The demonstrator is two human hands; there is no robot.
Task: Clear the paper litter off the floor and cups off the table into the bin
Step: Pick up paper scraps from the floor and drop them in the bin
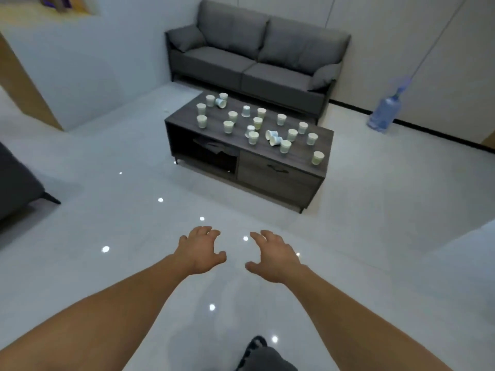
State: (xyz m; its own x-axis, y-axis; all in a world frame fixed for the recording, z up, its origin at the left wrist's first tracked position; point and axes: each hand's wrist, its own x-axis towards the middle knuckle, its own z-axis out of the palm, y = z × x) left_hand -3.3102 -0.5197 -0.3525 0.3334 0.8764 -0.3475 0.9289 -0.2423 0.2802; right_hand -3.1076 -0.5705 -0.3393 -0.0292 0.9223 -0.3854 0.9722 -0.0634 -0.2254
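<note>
A dark grey two-seat fabric sofa [257, 57] stands against a pale wall [388, 36]. A grey cushion [187, 38] leans at each end of the sofa. Right of the sofa, well apart, a translucent blue plastic water bottle [384, 111] stands upright by a black skirting strip [442, 134]. Far left of the sofa is a tan wooden panel [26, 84]. Below the panel, a dark grey upholstered seat [16, 183] with a black tapered leg is cut off by the frame edge.
</note>
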